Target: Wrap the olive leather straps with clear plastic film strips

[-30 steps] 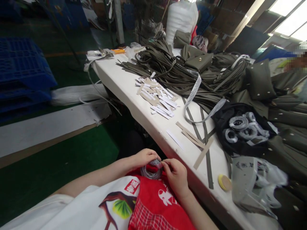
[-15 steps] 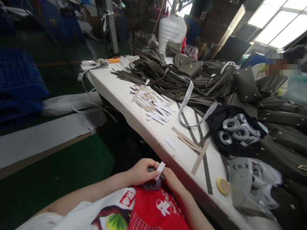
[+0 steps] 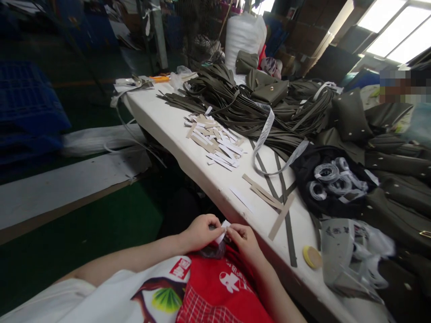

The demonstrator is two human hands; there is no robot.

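Observation:
Close to my lap, my left hand [image 3: 204,231] is closed in a pinch on a short white paper strip [image 3: 221,235]. Beneath the strip is a dark bundle in clear plastic [image 3: 215,250], partly hidden by the fingers; it looks like a coiled strap. From the other side, my right hand [image 3: 247,242] pinches the strip's upper end between thumb and fingers. A loose pile of white and tan paper strips [image 3: 215,141] lies on the white table [image 3: 202,179] ahead. Nearer me rest a single white strip [image 3: 241,199] and several tan strips [image 3: 266,197].
Long dark straps [image 3: 229,98] heap across the table's far side, with dark green bags [image 3: 397,197] along the right. Plastic-wrapped coils [image 3: 328,177] sit on black cloth. A yellow tape roll [image 3: 312,257] lies beside a clear plastic bag [image 3: 357,255]. Another person is at far right.
My right hand's fingers have come up from behind the bundle and now pinch the white strip's end. The strip is lower and more covered by fingers. The view has shifted slightly.

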